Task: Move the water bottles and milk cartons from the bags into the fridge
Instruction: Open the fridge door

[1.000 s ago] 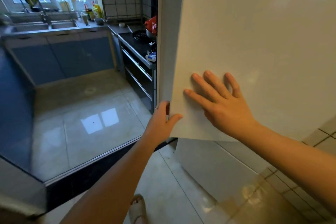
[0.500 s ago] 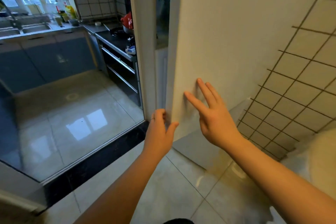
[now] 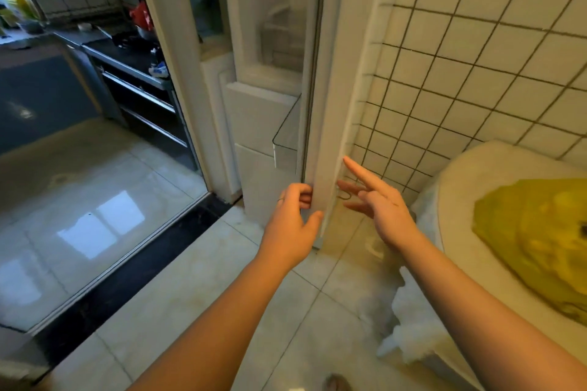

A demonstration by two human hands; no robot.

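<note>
White square-tiled wall (image 3: 476,51), glossy pale floor tiles (image 3: 95,216), dark kitchen counter (image 3: 127,51)

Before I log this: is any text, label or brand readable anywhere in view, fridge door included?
None can be read.
The fridge door shows only its plain edge, with no lettering.
The blue and white packet on the stove counter is too blurred to read.
The yellow items on the far counter are too blurred to read.

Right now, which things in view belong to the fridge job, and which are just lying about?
Job: fridge door, its edge gripped by the left hand; right hand open beside it.
Lying about: stove, red item on it, yellow object.
</note>
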